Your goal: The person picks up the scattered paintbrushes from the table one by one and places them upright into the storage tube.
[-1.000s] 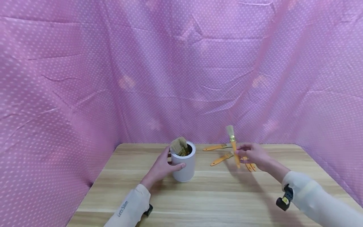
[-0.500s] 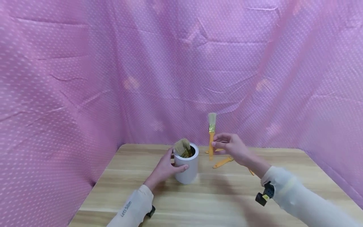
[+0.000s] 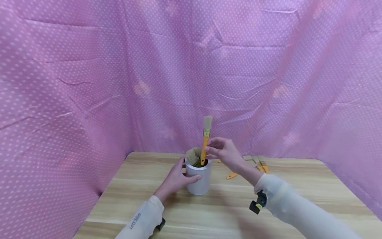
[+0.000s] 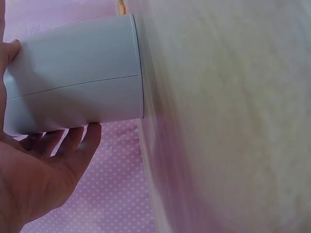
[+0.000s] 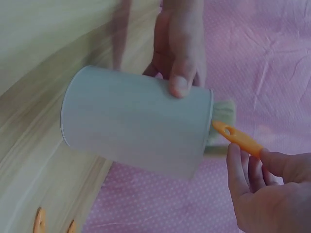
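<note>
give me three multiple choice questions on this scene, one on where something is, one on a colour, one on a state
1. Where is the tip of the handle of the brush that the right hand holds?
A. flat on the table
B. at the mouth of the white cup
C. behind the curtain

2. What colour is that brush's handle?
A. orange
B. blue
C. black

3. What is the left hand doing?
A. resting flat on the table
B. hanging off the table's edge
C. gripping the side of the white cup

Answers:
1. B: in the head view the handle's lower end meets the rim of the white cup, bristles up.
2. A: the handle shows orange in the head and right wrist views.
3. C: thumb and fingers wrap the cup's wall, which stands on the table.
</note>
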`<action>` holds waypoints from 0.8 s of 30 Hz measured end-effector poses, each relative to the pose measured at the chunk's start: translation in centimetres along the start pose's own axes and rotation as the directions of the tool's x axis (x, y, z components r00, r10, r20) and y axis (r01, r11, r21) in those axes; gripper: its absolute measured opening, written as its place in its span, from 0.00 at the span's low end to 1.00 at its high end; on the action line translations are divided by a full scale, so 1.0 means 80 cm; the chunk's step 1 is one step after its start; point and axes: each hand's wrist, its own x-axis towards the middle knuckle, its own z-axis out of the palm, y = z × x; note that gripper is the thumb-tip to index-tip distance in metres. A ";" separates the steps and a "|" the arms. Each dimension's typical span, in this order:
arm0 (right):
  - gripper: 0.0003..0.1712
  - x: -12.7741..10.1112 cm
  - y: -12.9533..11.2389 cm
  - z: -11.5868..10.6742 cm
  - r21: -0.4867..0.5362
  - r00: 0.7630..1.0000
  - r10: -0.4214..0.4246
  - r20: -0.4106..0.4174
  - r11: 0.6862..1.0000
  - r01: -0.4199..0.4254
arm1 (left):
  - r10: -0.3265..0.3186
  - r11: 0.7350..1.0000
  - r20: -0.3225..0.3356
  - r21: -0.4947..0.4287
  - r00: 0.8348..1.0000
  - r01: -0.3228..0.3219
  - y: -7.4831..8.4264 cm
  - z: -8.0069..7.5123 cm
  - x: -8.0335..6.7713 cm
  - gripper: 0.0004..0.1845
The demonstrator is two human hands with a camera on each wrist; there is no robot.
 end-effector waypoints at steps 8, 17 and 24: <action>0.08 -0.006 0.011 0.020 -0.211 0.998 -0.060 0.031 0.975 0.065 | 0.004 1.000 0.002 0.014 1.000 -0.004 0.002 0.001 -0.001 0.57; 0.06 -0.012 0.022 0.030 -0.431 0.988 -0.139 0.072 0.889 0.156 | 0.025 1.000 0.016 -0.011 1.000 -0.025 0.001 0.000 -0.002 0.55; 0.06 -0.012 0.027 0.032 -0.448 0.979 -0.179 0.094 0.871 0.202 | 0.051 0.999 0.019 -0.014 0.999 -0.051 0.002 0.000 -0.003 0.53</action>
